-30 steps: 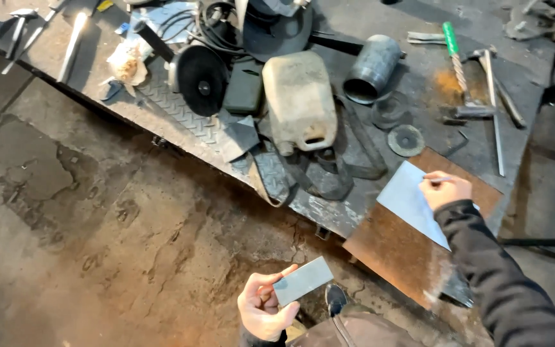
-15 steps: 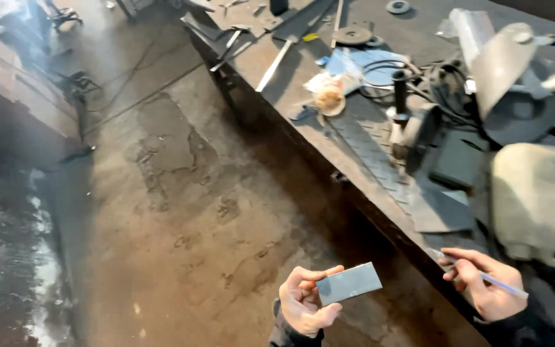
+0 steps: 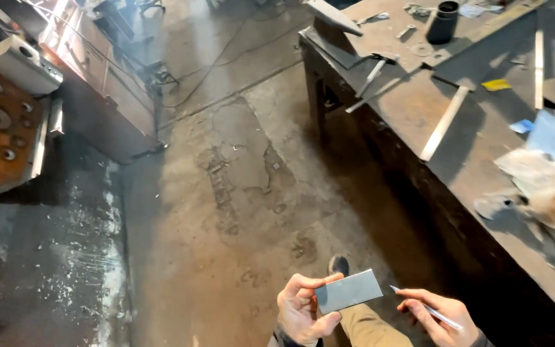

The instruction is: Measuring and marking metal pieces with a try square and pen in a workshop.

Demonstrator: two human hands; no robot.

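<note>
Head view, big to small: concrete floor (image 3: 226, 193), cluttered worktop (image 3: 457, 148) on my right. My left hand (image 3: 300, 311) pinches the small metal plate (image 3: 348, 291) flat, face up, probably for marking. My right hand (image 3: 438, 315) grips a thin scribe or pen (image 3: 428, 308) just beside it; tool type unclear. Wrists cut off.

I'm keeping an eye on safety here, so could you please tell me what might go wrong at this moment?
The left hand pinches the small metal plate bare, only at one end; its edges could cut, or it may slip and drop toward the shoe. The right hand holds a thin pointed scriber aimed at the plate, close to the left fingers, which it could jab. Cables trail across the cracked floor, a possible trip hazard.
</note>
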